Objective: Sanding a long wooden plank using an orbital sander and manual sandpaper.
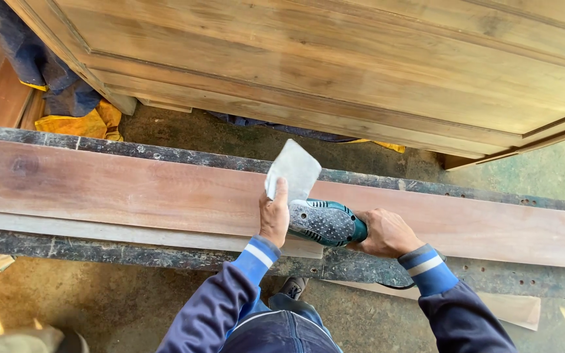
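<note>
A teal power sander [327, 222] lies turned over on a long reddish wooden plank [132, 189], its perforated grey base facing up. My right hand [387, 233] grips the sander's body from the right. My left hand [274, 218] holds a pale grey sheet of sandpaper [293, 170] upright by its lower corner, just left of the sander's base. Both sleeves are dark blue with lighter blue cuffs.
The plank rests on a dark, stained bench rail [165, 255] with a thinner pale board [99, 232] beneath it. A large wooden panelled piece [361, 65] stands beyond. Yellow and blue cloth [73, 117] lies at the far left. Concrete floor [99, 307] is below.
</note>
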